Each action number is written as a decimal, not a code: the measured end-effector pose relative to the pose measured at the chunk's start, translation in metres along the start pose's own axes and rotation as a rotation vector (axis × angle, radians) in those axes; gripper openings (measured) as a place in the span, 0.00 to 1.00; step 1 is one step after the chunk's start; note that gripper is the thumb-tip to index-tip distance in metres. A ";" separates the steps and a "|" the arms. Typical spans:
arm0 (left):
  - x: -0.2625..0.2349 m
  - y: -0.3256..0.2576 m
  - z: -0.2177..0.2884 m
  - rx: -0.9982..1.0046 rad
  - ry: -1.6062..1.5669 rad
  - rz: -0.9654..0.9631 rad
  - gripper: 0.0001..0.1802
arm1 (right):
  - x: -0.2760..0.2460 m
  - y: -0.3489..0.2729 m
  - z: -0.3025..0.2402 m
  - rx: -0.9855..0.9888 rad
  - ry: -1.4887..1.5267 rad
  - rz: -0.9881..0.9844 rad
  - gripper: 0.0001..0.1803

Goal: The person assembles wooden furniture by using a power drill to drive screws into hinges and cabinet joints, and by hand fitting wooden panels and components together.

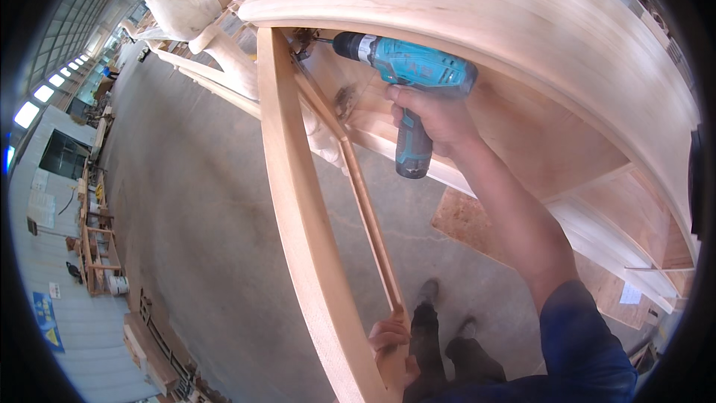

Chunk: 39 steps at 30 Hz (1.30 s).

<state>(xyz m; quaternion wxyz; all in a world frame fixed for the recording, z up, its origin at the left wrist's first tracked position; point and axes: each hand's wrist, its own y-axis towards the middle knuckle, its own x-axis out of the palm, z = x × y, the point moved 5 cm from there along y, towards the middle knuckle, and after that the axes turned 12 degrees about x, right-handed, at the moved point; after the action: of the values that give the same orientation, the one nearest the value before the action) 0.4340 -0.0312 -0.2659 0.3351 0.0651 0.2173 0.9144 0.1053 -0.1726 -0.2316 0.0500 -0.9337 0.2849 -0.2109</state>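
Observation:
My right hand (440, 117) is wrapped round the grip of a teal and black cordless drill (421, 67). The drill lies level under the edge of a pale wooden cabinet top (477, 0), its bit pointing left. At the bit's tip sits a dark metal hinge (302, 41), in the corner where an open wooden door frame (294, 209) meets the cabinet; the screw itself is too small to make out. Low in the view, my left hand (389, 334) curls its fingers round the free end of that door frame, and part of the hand is hidden behind it.
Carved pale wooden furniture parts (164, 4) stand beyond the cabinet at the upper left. A brown board (477, 227) lies on the concrete floor (194, 254) below the cabinet, near my feet. Timber and a bucket (118, 284) line the left wall.

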 end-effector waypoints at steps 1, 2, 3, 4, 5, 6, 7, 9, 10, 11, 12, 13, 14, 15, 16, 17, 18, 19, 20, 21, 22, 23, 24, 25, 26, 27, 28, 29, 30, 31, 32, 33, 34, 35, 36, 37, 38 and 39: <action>0.001 0.002 0.001 -0.002 -0.004 0.010 0.19 | 0.000 0.000 -0.001 0.003 -0.003 -0.001 0.06; 0.000 -0.001 -0.002 0.014 -0.014 -0.006 0.19 | 0.001 -0.001 -0.002 0.005 -0.004 -0.005 0.07; -0.002 -0.005 -0.008 0.030 -0.024 -0.022 0.20 | 0.002 -0.001 -0.003 0.007 -0.005 -0.008 0.07; -0.003 -0.009 -0.010 0.035 -0.022 -0.022 0.20 | 0.002 -0.002 -0.001 0.033 0.006 -0.013 0.08; -0.003 -0.008 -0.010 0.040 -0.023 -0.022 0.21 | -0.001 -0.002 0.003 0.060 0.017 -0.016 0.11; -0.002 -0.009 -0.009 0.033 -0.012 -0.006 0.21 | -0.004 -0.004 0.007 0.088 0.027 -0.018 0.14; -0.002 -0.008 -0.008 0.026 -0.001 0.010 0.22 | -0.008 -0.006 0.012 0.092 0.020 -0.002 0.14; -0.002 0.000 0.000 0.023 0.002 -0.011 0.23 | -0.017 -0.012 0.030 0.101 0.008 0.029 0.14; -0.002 0.002 0.002 0.022 0.004 -0.021 0.24 | -0.019 -0.012 0.041 0.066 0.071 0.022 0.06; -0.002 0.002 0.002 0.027 -0.001 -0.021 0.24 | -0.023 -0.013 0.051 0.083 0.074 0.027 0.06; -0.002 0.002 0.002 0.031 -0.003 -0.021 0.24 | -0.027 -0.013 0.063 0.103 0.078 0.031 0.06; -0.002 0.001 0.001 0.035 -0.006 -0.022 0.24 | -0.030 -0.012 0.073 0.122 0.082 0.035 0.06; -0.002 0.001 0.001 0.036 -0.010 -0.020 0.24 | -0.031 -0.011 0.080 0.119 0.119 0.041 0.07; -0.002 0.001 0.000 0.038 -0.013 -0.020 0.24 | -0.033 -0.011 0.088 0.140 0.134 0.049 0.07; -0.002 0.001 0.000 0.039 -0.016 -0.019 0.23 | -0.034 -0.011 0.094 0.161 0.149 0.056 0.08; -0.002 0.000 0.000 0.029 -0.016 -0.015 0.23 | -0.035 -0.010 0.101 0.182 0.165 0.060 0.09; -0.002 -0.001 0.000 0.018 -0.015 -0.012 0.23 | -0.036 -0.010 0.107 0.218 0.179 0.069 0.09; -0.002 -0.001 0.000 0.008 -0.013 -0.009 0.24 | -0.037 -0.009 0.113 0.255 0.193 0.077 0.11; -0.002 -0.001 0.000 0.020 -0.019 -0.015 0.24 | -0.040 -0.007 0.117 0.286 0.203 0.089 0.12; -0.002 -0.001 -0.002 0.033 -0.024 -0.022 0.24 | -0.041 -0.005 0.120 0.288 0.210 0.089 0.13; -0.002 -0.001 -0.004 0.046 -0.029 -0.028 0.25 | -0.043 -0.003 0.123 0.290 0.217 0.089 0.13; -0.002 -0.002 -0.005 0.060 -0.017 -0.026 0.25 | -0.043 -0.002 0.123 0.294 0.227 0.086 0.13; -0.002 -0.004 -0.005 0.060 -0.013 -0.028 0.25 | -0.043 -0.001 0.124 0.302 0.236 0.080 0.13; -0.002 -0.004 -0.007 0.060 -0.008 -0.040 0.25 | -0.043 0.000 0.125 0.310 0.244 0.074 0.14; -0.003 -0.004 -0.006 0.060 -0.005 -0.047 0.25 | -0.043 0.000 0.125 0.319 0.253 0.067 0.14; -0.003 -0.004 -0.005 0.058 -0.002 -0.055 0.25 | -0.043 0.002 0.127 0.325 0.267 0.056 0.14; -0.003 -0.005 -0.004 0.059 0.002 -0.061 0.25 | -0.043 0.005 0.130 0.332 0.280 0.045 0.15; -0.003 -0.004 -0.003 0.058 -0.002 -0.069 0.25 | -0.042 0.006 0.131 0.338 0.293 0.035 0.15; -0.003 -0.004 -0.004 0.059 -0.004 -0.076 0.25 | -0.043 0.007 0.132 0.336 0.291 0.035 0.15; -0.004 -0.003 -0.005 0.060 -0.002 -0.084 0.25 | -0.043 0.008 0.133 0.333 0.289 0.035 0.15; -0.003 -0.003 -0.006 0.060 -0.002 -0.091 0.25 | -0.043 0.009 0.133 0.331 0.287 0.034 0.15; -0.003 -0.003 -0.006 0.065 -0.002 -0.097 0.25 | -0.044 0.010 0.134 0.325 0.288 0.028 0.15; -0.003 -0.003 -0.007 0.065 -0.002 -0.102 0.25 | -0.046 0.011 0.136 0.319 0.289 0.023 0.15; -0.002 -0.004 -0.007 0.063 -0.005 -0.107 0.25 | -0.047 0.013 0.138 0.313 0.290 0.019 0.15; -0.004 -0.005 -0.007 0.063 0.000 -0.105 0.25 | -0.046 0.015 0.141 0.314 0.317 0.000 0.16; -0.004 -0.005 -0.006 0.056 0.006 -0.109 0.25 | -0.044 0.016 0.144 0.314 0.344 -0.018 0.16; -0.004 -0.003 -0.005 0.049 0.008 -0.114 0.25 | -0.042 0.016 0.143 0.313 0.369 -0.032 0.17; -0.003 0.000 -0.004 0.048 0.000 -0.120 0.25 | -0.042 0.016 0.142 0.345 0.408 -0.026 0.18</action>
<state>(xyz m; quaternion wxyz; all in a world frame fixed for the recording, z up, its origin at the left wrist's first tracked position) 0.4356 -0.0348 -0.2698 0.3879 0.0600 0.2426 0.8872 0.1257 -0.1664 -0.3792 0.1473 -0.8532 0.2367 -0.4408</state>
